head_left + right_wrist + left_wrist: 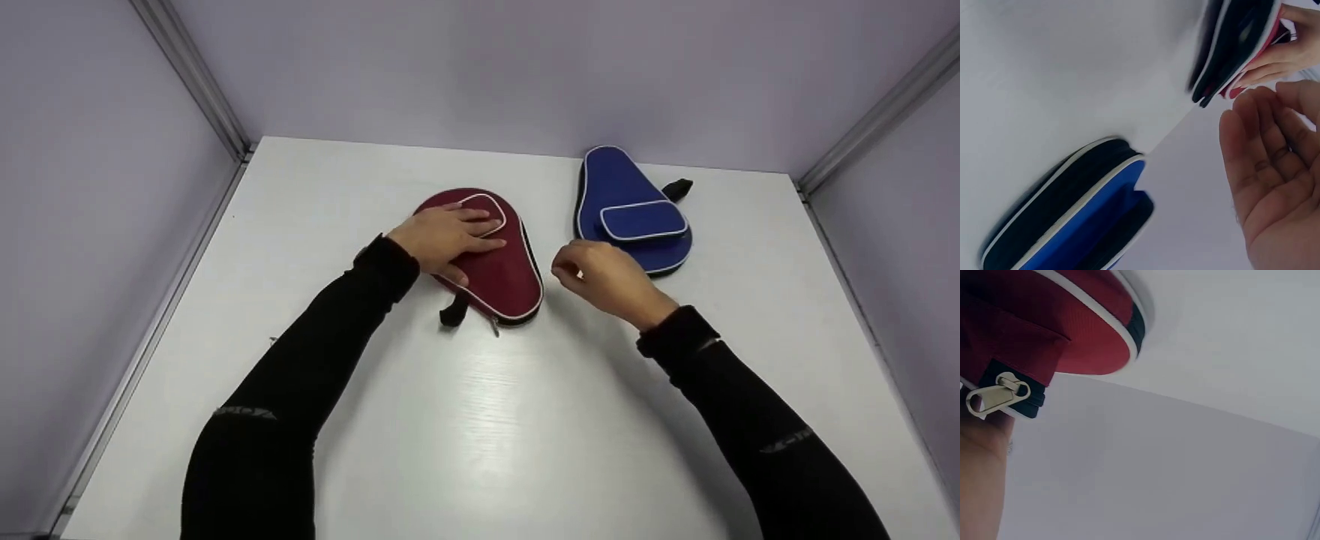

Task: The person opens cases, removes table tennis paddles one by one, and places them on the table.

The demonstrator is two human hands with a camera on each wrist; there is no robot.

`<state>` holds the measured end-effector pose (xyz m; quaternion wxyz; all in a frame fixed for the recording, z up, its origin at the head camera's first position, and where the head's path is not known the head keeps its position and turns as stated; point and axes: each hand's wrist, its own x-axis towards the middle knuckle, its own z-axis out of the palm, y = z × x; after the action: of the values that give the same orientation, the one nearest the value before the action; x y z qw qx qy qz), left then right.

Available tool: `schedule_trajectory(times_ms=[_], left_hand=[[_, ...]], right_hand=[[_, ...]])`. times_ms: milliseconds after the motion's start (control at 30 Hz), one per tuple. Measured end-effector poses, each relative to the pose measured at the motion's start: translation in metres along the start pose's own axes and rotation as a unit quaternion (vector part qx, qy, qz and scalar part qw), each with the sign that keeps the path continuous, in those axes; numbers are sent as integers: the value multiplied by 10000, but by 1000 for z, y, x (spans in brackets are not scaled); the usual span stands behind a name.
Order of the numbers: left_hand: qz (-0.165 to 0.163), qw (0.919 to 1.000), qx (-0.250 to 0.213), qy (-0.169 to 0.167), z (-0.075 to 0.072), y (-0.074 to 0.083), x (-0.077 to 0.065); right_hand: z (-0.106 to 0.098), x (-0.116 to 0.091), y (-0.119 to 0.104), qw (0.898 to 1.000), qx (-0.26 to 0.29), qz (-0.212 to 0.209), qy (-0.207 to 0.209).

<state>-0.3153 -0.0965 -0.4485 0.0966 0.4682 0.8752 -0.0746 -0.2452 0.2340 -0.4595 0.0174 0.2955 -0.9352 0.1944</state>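
A dark red table tennis paddle case (501, 277) with white piping lies on the white table. My left hand (450, 232) rests on its upper left part, fingers spread across the small pocket and partly hiding it. In the left wrist view, a metal zipper pull (998, 395) shows beside that hand. To the right of the red case, my right hand (604, 277) is apart from it, fingers loosely bent and holding nothing. Just beyond the right hand lies a blue paddle case (619, 184) with a white-edged pocket; the hand covers a little of its lower edge in the head view.
The white table (480, 435) is bounded by pale walls (510, 75) at the back and both sides. A black strap (453, 311) sticks out from the red case, and another black strap (677, 189) from the blue one.
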Motion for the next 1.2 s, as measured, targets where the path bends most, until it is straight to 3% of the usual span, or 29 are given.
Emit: schedule_trajectory(times_ms=[300,567,700,933,1200], left_hand=[[786,9957,491,-27,-3,8,6],[1015,9891,1053,-163,-9,23,10],[1195,9804,1556,-155,-14,33,15],[1606,9545,2492,-320,-22,45,35],[1672,9480,2633,-637,-29,52,53]], right_hand=[[4,-13,26,9958,-537,-392,-631],[5,-17,34,9947,-549,-523,-700],[4,-17,36,9950,-509,-535,-678],[5,-20,42,9951,-507,-553,-652],[8,-22,48,9951,-385,-694,-592]])
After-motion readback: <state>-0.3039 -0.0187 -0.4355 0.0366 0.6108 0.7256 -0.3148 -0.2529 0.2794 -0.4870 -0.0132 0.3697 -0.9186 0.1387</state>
